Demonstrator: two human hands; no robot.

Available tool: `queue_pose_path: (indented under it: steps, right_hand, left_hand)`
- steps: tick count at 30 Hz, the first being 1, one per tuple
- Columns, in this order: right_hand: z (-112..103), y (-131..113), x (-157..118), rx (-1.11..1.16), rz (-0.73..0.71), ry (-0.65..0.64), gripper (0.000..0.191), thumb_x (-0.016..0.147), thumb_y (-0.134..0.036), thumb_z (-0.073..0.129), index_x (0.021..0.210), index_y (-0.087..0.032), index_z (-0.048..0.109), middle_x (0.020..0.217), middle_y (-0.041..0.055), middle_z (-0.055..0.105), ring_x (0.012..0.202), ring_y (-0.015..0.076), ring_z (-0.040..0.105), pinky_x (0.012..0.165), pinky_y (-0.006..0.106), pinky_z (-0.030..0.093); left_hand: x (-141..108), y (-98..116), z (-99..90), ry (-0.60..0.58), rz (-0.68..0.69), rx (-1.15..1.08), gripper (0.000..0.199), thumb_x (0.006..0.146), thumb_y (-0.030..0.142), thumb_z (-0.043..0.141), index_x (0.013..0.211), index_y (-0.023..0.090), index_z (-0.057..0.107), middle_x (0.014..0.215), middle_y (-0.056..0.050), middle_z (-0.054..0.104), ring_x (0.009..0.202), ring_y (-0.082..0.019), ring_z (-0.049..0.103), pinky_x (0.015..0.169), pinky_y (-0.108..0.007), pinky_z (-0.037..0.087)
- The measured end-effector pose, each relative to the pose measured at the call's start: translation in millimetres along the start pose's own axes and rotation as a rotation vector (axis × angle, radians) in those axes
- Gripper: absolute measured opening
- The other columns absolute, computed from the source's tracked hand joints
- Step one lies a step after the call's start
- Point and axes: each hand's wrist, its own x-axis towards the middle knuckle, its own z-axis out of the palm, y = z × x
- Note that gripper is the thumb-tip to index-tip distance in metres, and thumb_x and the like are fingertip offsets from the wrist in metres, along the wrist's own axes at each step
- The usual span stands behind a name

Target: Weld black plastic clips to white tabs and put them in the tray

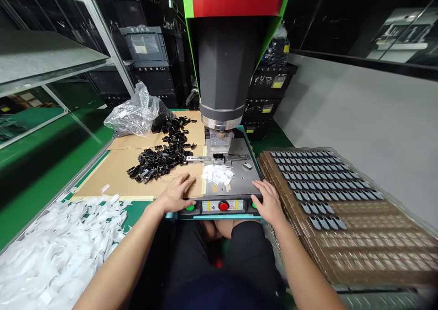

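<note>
My left hand [176, 193] rests at the front left corner of the machine base, thumb over a green button [190, 208], fingers apart and holding nothing. At the front right corner lies my right hand [268, 200], also spread, its thumb by the other green button [253, 205]. Between them is a red button [223, 205]. The press head [221, 141] stands over a small metal fixture [218, 161] with black parts in it. White pieces [218, 175] are heaped in front of the fixture, and one finished-looking part [247, 165] lies to its right.
Black clips [160, 157] are piled on cardboard [106, 173] at left, below a clear plastic bag [135, 114]. Many white pieces [68, 255] cover the lower left. Stacked trays [297, 209] with rows of grey-and-black parts stand right. Crates [147, 45] are behind.
</note>
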Motion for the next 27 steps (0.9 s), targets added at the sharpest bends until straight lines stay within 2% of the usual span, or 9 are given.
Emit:
queue_pose_path:
  steps: [2, 5, 13, 27]
  right_hand:
    - [-2.7, 8.2, -24.2, -0.044, 0.008, -0.058, 0.055, 0.102, -0.036, 0.056, 0.157, -0.032, 0.054, 0.163, 0.0064, 0.055, 0.157, 0.0357, 0.039, 0.126, 0.06, 0.039]
    - [0.3, 10.1, -39.4, -0.084, 0.016, -0.061, 0.056, 0.104, -0.035, 0.052, 0.16, -0.034, 0.05, 0.167, 0.0052, 0.05, 0.158, 0.0353, 0.037, 0.126, 0.061, 0.038]
    - [8.8, 2.8, -38.0, -0.127, 0.051, -0.006, 0.059, 0.101, -0.03, 0.053, 0.159, -0.034, 0.051, 0.166, 0.0053, 0.051, 0.157, 0.0355, 0.039, 0.125, 0.062, 0.039]
    - [8.1, -15.7, -33.6, -0.119, 0.098, 0.025, 0.059, 0.096, -0.028, 0.055, 0.155, -0.03, 0.055, 0.165, 0.0078, 0.053, 0.157, 0.0372, 0.04, 0.124, 0.065, 0.038]
  left_hand:
    - [-14.1, -3.2, 5.4, -0.051, 0.001, 0.07, 0.103, 0.077, 0.044, 0.088, 0.168, 0.027, 0.044, 0.18, -0.014, 0.029, 0.166, -0.041, 0.026, 0.136, -0.058, 0.022]
    - [-19.6, 0.3, 9.8, -0.04, -0.015, 0.103, 0.1, 0.08, 0.038, 0.084, 0.17, 0.028, 0.041, 0.181, -0.013, 0.026, 0.167, -0.039, 0.023, 0.137, -0.058, 0.017]
    - [-17.3, 5.6, 8.4, -0.064, -0.041, 0.123, 0.099, 0.082, 0.041, 0.082, 0.17, 0.027, 0.04, 0.182, -0.013, 0.024, 0.169, -0.037, 0.02, 0.138, -0.056, 0.015]
    - [-15.6, -0.1, 17.5, 0.022, -0.042, 0.045, 0.094, 0.081, 0.056, 0.082, 0.166, 0.032, 0.048, 0.178, -0.011, 0.033, 0.166, -0.039, 0.026, 0.137, -0.06, 0.014]
